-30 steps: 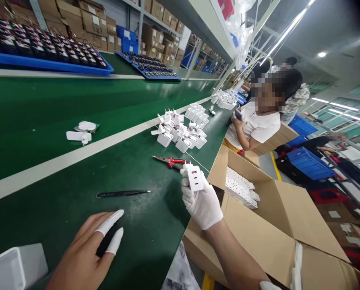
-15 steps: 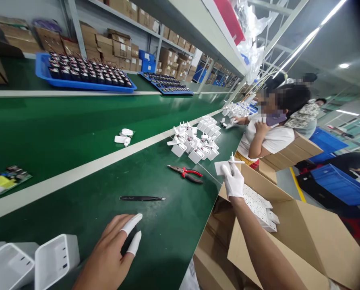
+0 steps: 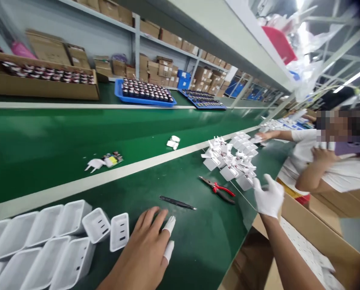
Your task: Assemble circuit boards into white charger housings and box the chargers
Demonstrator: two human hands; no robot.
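My left hand lies flat on the green table, with white finger cots on two fingertips and nothing in it. It is right beside several empty white charger shells at the lower left. My right hand wears a white glove and hovers with spread fingers at the table's edge, holding nothing. It is close to a pile of white plug chargers. Black tweezers and red-handled pliers lie between my hands.
An open cardboard box holding rows of white chargers stands below my right arm. A co-worker sits at the right. On the conveyor lie a small circuit board and white parts. A blue tray and a cardboard tray sit at the back.
The view has swung left, bringing the white shells into sight. My right hand no longer holds the white charger and has come up toward the pile. My left hand stays on the table.
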